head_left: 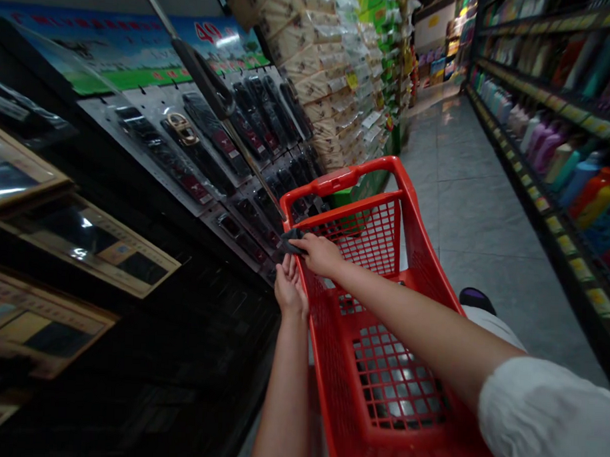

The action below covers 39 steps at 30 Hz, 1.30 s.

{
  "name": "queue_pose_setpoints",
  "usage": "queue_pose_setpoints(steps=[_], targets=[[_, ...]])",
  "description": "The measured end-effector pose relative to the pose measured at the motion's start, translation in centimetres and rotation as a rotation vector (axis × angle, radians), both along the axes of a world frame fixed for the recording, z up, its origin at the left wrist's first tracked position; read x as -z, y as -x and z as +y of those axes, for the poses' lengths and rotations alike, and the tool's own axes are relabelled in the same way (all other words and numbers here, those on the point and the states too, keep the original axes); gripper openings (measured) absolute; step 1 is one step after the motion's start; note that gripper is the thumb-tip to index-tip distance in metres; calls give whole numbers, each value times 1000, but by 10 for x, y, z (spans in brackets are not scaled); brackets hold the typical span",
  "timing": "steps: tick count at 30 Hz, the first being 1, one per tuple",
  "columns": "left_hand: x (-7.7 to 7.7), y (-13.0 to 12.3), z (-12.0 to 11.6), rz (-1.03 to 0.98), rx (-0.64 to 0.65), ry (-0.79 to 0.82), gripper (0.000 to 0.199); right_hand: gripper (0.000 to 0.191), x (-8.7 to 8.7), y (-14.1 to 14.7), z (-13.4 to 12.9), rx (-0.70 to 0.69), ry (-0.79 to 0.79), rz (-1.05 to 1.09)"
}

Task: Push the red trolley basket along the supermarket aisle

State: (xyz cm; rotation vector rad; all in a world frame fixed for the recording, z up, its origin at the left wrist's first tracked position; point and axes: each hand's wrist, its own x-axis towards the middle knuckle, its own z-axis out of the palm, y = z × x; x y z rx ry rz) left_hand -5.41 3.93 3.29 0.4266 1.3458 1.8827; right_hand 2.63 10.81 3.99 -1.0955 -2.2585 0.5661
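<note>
you're seemingly mid-wipe: right hand (pixel 322 255) pinching dark cloth (pixel 290 241) at the red cart (pixel 431 241), left hand (pixel 291 293) unclenched (what remains: unclear).

- Red cart (pixel 427 239): near end cut off by the bottom edge, part hidden under the right forearm (pixel 406 319).
- Dark cloth (pixel 291 239): partly covered by the right hand (pixel 321 254), weave too small to tell.
- Left hand (pixel 289 291): whether its fingers touch the cloth, unclear.
- Bottles (pixel 545 147), right shelf: labels blurred.
- Boxes (pixel 128 262), near left: some cut off, print unreadable.
</note>
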Motion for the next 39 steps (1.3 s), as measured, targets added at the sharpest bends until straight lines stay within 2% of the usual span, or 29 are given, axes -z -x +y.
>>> queue_pose_setpoints(steps=[5, 8, 15, 20, 24, 28, 30, 33, 39], targets=[[8, 14, -23, -69, 232, -75, 56, 51, 9, -16, -33, -51, -5, -74], [14, 17, -35, -82, 303, -108, 59, 50, 11, -24, -54, -71, 7, -111], [15, 11, -60, -132, 258, -76, 66, 49, 18, -46, -106, -148, 46, -165], [15, 7, -75, -121, 285, -72, 66, 50, 28, -65, -143, -228, 67, -177], [14, 6, -82, -148, 303, -64, 66, 52, 31, -83, -174, -332, 73, -189], [16, 8, -83, -175, 302, -81, 71, 56, 27, -98, -200, -424, 36, -251], [19, 10, -83, -179, 302, -86, 74, 58, 25, -99, -201, -422, 8, -283], [22, 14, -84, -195, 306, -80, 78, 58, 24, -91, -185, -368, -15, -296], [22, 15, -87, -231, 288, -61, 82, 52, 19, -51, -111, -141, -16, -229]])
